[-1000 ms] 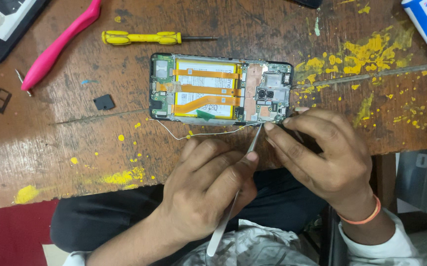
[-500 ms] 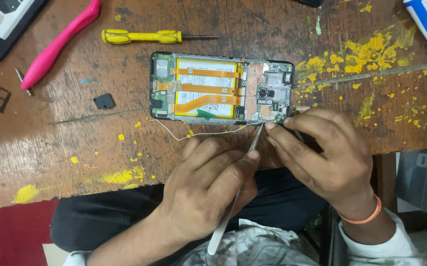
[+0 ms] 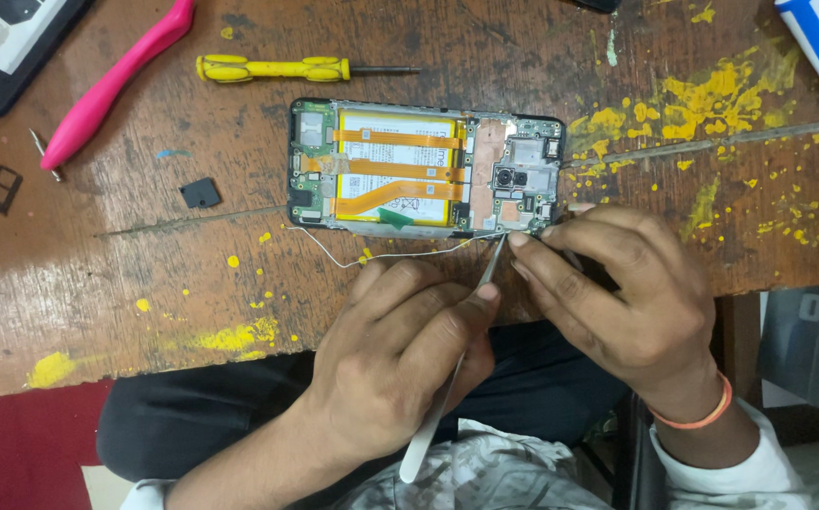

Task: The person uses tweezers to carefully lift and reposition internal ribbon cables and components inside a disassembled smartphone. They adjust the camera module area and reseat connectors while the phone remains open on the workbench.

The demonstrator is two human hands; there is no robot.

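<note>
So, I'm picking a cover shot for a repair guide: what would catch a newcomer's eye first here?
First the opened phone at the middle of the worn wooden table, its back off, showing the battery and orange ribbon cables. Just below it, the left hand holds metal tweezers to the phone's lower edge while the right hand steadies that corner. The bright pink tool and the yellow screwdriver stand out at upper left.

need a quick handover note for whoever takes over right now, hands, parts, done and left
Left hand holds tweezers, tips at the open phone's lower edge near the camera end.
Right hand steadies that same corner.
Phone lies back-off on the table, battery and orange flex cables exposed. A thin white wire trails loose along its lower edge.
Yellow screwdriver lies above the phone.
Done: back cover off.
Left: wire end not seated.
</note>
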